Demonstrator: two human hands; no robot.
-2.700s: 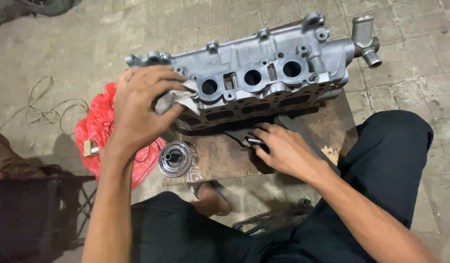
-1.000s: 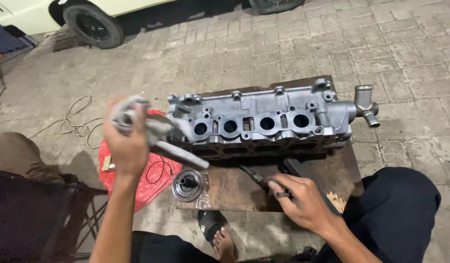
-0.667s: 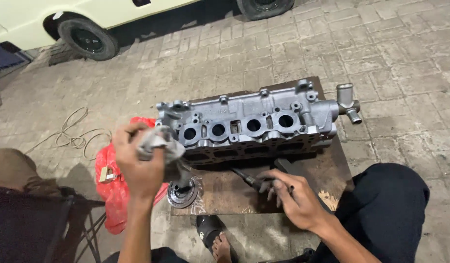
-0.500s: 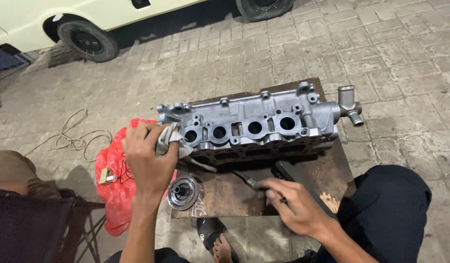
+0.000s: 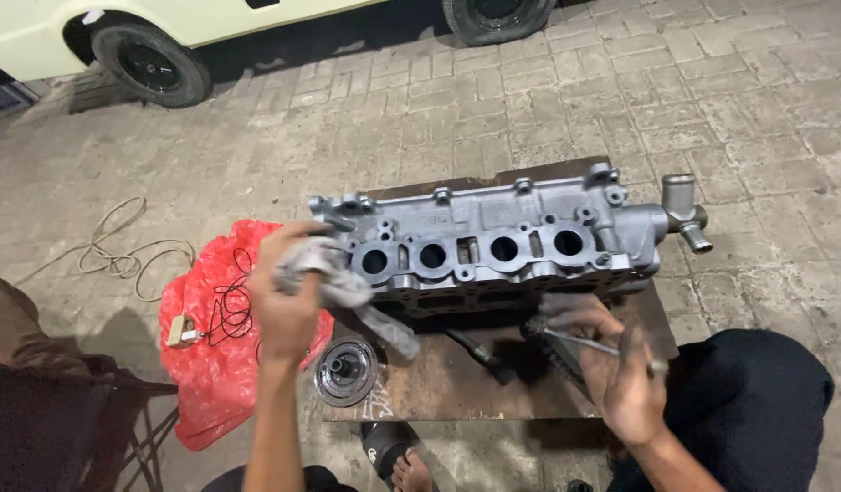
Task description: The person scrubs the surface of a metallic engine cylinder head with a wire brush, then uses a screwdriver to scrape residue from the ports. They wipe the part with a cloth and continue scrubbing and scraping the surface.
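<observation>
A grey metal cylinder head lies along a low brown wooden board; a row of round ports faces me. My left hand grips a grey rag and presses it against the head's left end. Some of the rag hangs down toward the board. My right hand hovers over the board's right part, closed around a thin metal tool with a dark handle. A round metal part rests on the board's left corner, just below my left hand.
A red plastic sheet with a black cable and a small white plug lies left of the board. A loose cord is coiled on the paving. A parked car's wheel stands far behind. Someone's foot shows under the board's near edge.
My left hand brought the rag down from the air onto the head's left end. My right hand picked the thin tool up off the board and shifted right. The camera's aim moved.
</observation>
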